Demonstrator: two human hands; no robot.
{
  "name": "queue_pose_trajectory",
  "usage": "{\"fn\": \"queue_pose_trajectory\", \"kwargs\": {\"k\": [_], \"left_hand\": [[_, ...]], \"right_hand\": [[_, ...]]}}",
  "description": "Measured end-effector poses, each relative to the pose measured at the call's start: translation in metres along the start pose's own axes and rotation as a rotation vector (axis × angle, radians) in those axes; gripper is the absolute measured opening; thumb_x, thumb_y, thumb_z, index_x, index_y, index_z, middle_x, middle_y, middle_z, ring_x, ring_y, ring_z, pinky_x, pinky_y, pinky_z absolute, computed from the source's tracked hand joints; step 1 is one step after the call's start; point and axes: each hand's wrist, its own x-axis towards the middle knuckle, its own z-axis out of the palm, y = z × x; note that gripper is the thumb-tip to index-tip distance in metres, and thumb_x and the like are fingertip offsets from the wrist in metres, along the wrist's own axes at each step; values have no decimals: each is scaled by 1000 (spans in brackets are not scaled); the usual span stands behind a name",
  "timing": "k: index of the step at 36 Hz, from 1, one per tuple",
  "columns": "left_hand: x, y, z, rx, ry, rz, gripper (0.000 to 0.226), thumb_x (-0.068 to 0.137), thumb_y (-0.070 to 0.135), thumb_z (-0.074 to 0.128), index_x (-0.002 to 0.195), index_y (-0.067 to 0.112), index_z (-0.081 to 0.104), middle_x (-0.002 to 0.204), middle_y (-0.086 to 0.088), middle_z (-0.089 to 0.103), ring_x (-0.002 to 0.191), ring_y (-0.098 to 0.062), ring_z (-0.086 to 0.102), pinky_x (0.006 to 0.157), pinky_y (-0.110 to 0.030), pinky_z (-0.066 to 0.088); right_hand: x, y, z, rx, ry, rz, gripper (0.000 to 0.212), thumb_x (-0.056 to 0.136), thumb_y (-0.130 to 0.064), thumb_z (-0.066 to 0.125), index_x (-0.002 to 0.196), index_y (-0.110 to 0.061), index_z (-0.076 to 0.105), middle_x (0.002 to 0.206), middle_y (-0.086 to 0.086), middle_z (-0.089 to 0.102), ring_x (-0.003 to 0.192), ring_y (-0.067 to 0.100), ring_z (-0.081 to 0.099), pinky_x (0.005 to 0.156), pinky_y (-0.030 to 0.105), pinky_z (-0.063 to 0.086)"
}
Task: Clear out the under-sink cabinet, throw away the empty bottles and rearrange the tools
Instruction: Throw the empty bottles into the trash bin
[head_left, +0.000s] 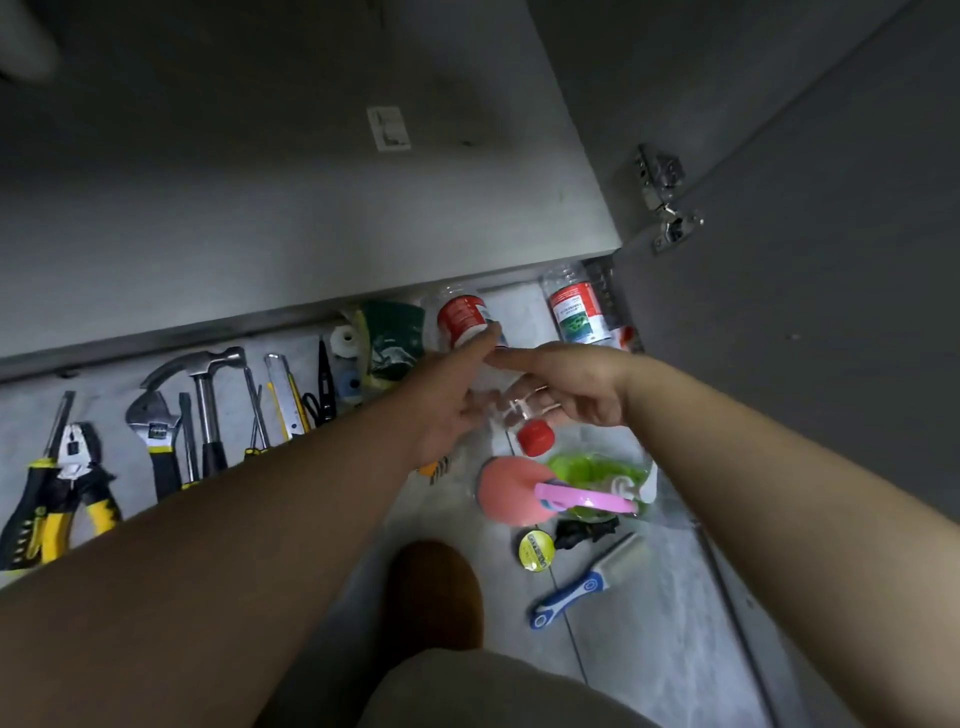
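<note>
A clear plastic bottle (465, 318) with a red label and a red cap lies between my two hands, low in front of the grey cabinet (311, 208). My left hand (452, 400) reaches from the left, one finger over the label and the others around the body. From the right, my right hand (571, 384) holds the bottle near its neck, index finger stretched out and the other fingers curled. A second clear bottle (576, 312), with a red and green label, lies further right by the cabinet door. Tools lie in a row on the left.
The row holds pliers (78, 467), a wrench (153, 423), a hammer (208, 374), screwdrivers, a utility knife (283, 395) and scissors (323, 384). A green sponge (392, 338), pink scrubber (511, 491), green bag (597, 470), yellow tape roll (536, 551) and blue brush (582, 587) lie nearby. The open door (805, 260) stands right.
</note>
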Motion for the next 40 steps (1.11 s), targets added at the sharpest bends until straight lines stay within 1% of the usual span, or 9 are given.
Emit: {"fn": "queue_pose_trajectory", "kwargs": {"k": [5,8,12,15,19,25,29,33,40], "left_hand": [[-4,-1,0,-96,-8,-62,48,89,37,75,128,14,59,116,-16,72,97,-32,74,90,-46,59],[-3,-4,-8,-126,9,-99,47,87,33,76,124,10,59,109,-20,71,87,-31,73,84,-42,60],[1,-11,-18,-133,3,-131,49,85,33,77,124,9,59,109,-21,71,87,-32,73,80,-42,62],[5,-14,-22,-128,11,-148,50,85,33,78,123,8,59,111,-22,70,82,-30,74,70,-40,63],[10,-17,-27,-90,0,-172,54,83,36,80,125,8,59,116,-23,70,81,-30,76,78,-42,62],[12,-15,-34,-187,-75,-184,57,81,37,80,124,5,60,103,-23,75,92,-34,76,80,-46,62],[3,-8,-28,-179,-113,-204,58,85,41,75,126,2,59,102,-23,74,90,-33,75,75,-44,62],[-21,4,-11,-75,-118,-182,59,89,46,69,130,5,60,107,-21,70,81,-30,73,63,-38,61],[-94,33,30,221,-205,7,57,91,45,69,133,8,56,103,-17,67,78,-26,71,66,-33,58]], "right_hand": [[-17,6,-23,22,-168,1,53,88,-62,58,125,-25,66,110,5,72,94,12,65,72,27,43],[-8,12,-40,22,202,-27,43,85,-53,67,117,-25,71,108,0,67,86,12,61,66,25,43],[24,34,-55,-496,750,51,80,82,-44,72,150,-24,35,147,17,36,131,39,44,101,40,45],[45,47,-56,-456,733,161,103,81,-46,75,157,-19,12,158,20,20,142,42,32,114,45,36],[69,53,-50,-282,731,143,105,77,-40,83,154,-9,18,151,20,40,136,36,45,115,45,38],[75,49,-32,-45,681,74,87,78,-41,81,143,-14,30,125,14,57,111,34,62,94,50,55],[55,36,-30,102,608,48,78,78,-44,76,137,-14,34,114,15,59,93,30,66,62,34,56],[15,29,-33,188,507,34,66,74,-47,76,123,-13,48,102,16,61,78,30,69,79,41,60],[-98,29,-25,293,469,-72,38,79,-38,76,105,-16,59,86,12,58,56,21,57,54,28,57]]}}
